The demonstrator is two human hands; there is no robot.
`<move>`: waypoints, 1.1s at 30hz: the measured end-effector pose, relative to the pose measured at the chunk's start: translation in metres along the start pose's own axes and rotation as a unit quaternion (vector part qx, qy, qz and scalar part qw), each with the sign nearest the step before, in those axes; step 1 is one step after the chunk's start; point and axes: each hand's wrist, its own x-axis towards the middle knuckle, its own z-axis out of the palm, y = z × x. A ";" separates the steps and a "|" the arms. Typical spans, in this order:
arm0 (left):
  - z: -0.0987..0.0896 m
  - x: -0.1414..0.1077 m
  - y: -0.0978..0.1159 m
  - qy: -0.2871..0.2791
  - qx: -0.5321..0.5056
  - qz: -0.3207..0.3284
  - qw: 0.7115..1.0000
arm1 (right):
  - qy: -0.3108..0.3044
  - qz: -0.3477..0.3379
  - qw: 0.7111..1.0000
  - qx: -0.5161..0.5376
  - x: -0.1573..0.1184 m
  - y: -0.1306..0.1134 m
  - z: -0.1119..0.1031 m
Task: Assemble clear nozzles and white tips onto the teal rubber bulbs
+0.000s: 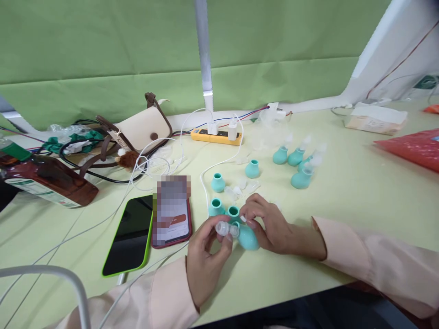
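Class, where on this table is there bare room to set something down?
The broadest patch lies between the teal bulbs with clear tips, the red package and the right sleeve. A smaller one lies between the right hand and the table's near edge. It is crowded around the open teal bulbs and, leftward, among phones, bag and bottle.

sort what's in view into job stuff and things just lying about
Job, it seems: teal bulbs, clear piece in the left hand, small white piece in the right hand, loose pieces

Lying about: green-cased phone, red-cased phone, handbag, bottle, power strip, red packet
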 end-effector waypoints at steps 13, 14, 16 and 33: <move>-0.001 -0.001 -0.003 -0.007 0.014 -0.001 1.000 | -0.163 0.131 0.967 -0.145 0.023 0.034 -0.036; -0.001 -0.001 -0.003 -0.008 0.016 -0.001 1.000 | -0.154 0.128 0.970 -0.141 0.023 0.034 -0.036; -0.002 -0.001 -0.003 -0.012 0.020 0.000 1.000 | -0.113 0.109 0.980 -0.121 0.023 0.031 -0.037; 0.000 -0.002 -0.001 -0.073 0.182 0.131 0.972 | -0.232 0.126 0.965 0.007 0.030 0.001 -0.063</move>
